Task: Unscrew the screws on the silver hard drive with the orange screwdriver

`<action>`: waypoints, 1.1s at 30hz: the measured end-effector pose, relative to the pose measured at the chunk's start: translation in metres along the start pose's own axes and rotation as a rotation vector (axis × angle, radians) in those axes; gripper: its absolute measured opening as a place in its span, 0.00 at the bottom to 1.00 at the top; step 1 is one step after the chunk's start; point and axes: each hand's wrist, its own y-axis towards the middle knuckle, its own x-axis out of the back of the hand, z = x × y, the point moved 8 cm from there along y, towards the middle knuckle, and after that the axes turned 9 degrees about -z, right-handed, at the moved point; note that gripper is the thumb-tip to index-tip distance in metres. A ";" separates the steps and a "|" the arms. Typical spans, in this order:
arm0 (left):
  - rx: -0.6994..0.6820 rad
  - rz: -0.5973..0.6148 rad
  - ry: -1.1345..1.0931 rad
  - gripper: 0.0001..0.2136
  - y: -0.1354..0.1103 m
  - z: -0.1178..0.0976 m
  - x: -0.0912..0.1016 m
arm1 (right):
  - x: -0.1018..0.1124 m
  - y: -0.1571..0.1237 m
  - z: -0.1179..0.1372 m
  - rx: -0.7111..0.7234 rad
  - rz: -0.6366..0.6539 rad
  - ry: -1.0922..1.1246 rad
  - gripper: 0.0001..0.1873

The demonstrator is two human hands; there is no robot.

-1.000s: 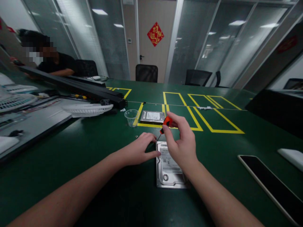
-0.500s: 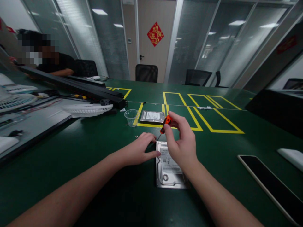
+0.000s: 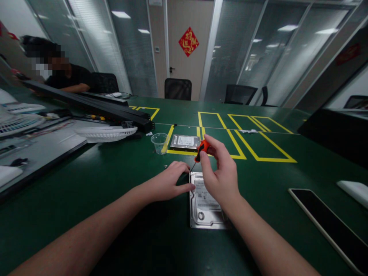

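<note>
A silver hard drive (image 3: 204,207) lies label up on the green table (image 3: 115,180) in front of me. My right hand (image 3: 220,174) pinches a small orange-handled screwdriver (image 3: 201,148), its thin tip angled down at the drive's far left corner. My left hand (image 3: 169,184) rests flat on the table, fingers spread, its thumb against the drive's left edge. A second hard drive (image 3: 185,141) sits farther back inside a yellow-taped box. A clear plastic cup (image 3: 160,142) stands just left of it.
White fan grilles (image 3: 106,132) and long black bars (image 3: 94,105) crowd the left side. A person in black sits at the far left (image 3: 66,76). A dark tablet (image 3: 330,222) and a white object (image 3: 355,190) lie at right. Yellow tape boxes (image 3: 253,134) mark the far table.
My right fingers have shifted slightly around the screwdriver handle, as in turning it. The left hand and the drive have stayed put.
</note>
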 end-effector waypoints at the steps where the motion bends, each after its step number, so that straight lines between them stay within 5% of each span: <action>1: 0.002 0.001 -0.002 0.15 0.000 0.000 0.000 | 0.001 0.001 0.002 0.021 -0.006 -0.023 0.23; 33: 0.005 0.000 0.002 0.15 0.000 -0.001 0.001 | -0.001 0.000 0.000 0.028 0.006 -0.047 0.28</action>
